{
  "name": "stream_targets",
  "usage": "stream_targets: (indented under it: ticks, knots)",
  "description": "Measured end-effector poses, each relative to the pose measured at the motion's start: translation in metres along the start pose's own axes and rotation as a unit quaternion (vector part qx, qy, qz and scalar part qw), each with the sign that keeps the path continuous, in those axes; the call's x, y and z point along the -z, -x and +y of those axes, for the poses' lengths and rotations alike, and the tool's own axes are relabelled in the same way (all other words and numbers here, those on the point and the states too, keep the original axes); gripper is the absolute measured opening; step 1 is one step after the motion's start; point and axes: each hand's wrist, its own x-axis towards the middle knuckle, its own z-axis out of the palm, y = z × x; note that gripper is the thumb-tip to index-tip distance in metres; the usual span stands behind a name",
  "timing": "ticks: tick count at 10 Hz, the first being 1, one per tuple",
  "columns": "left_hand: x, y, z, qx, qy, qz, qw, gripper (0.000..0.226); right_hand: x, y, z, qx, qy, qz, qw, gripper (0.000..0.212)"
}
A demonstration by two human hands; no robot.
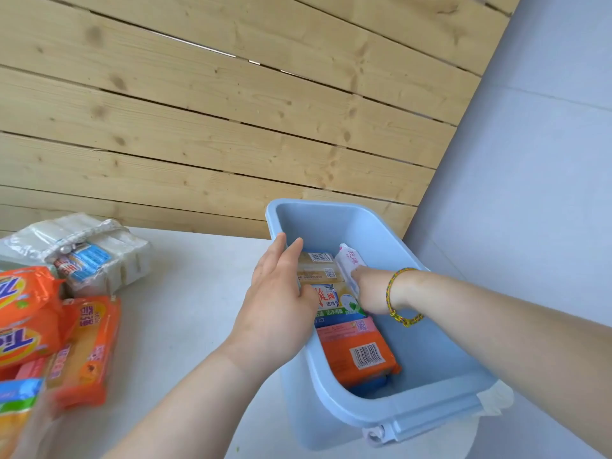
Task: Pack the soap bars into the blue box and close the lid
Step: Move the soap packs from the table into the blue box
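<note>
As the left hand point(278, 293), fingers straight, steadies soap bars point(326, 293) in the lower-right blue box point(430, 376), the right hand point(369, 289) wedges beside them, its grip hidden.

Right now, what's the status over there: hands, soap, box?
Left hand open, fingers flat on a tan soap bar in the blue box. Right hand down among the packed bars, grip hidden. More soap packs on the table; box open.

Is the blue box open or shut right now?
Open. No lid covers the blue box, and you can look straight in at the soap bars lying inside.
</note>
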Motion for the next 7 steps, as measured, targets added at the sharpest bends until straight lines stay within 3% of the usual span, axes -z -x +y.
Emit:
stream_targets:
  ticks: [2, 3, 4, 7]
  knots:
    - [-0.002, -0.002, -0.002, -0.012, 0.008, 0.013, 1.000, 0.062, -0.010, -0.016, -0.004, 0.006, -0.069, 0.016, 0.997, 0.065]
    - [-0.002, -0.002, -0.002, -0.011, 0.019, 0.012, 1.000, 0.061, -0.002, -0.022, -0.008, -0.009, -0.049, -0.025, 0.998, 0.045]
    - [-0.003, -0.003, -0.004, -0.014, 0.024, 0.016, 0.999, 0.061, 0.002, -0.026, -0.008, -0.002, -0.034, -0.074, 0.997, 0.042]
    - [-0.002, -0.003, -0.001, -0.010, 0.004, 0.009, 1.000, 0.061, 0.016, -0.018, 0.004, -0.013, -0.072, -0.003, 0.997, 0.021]
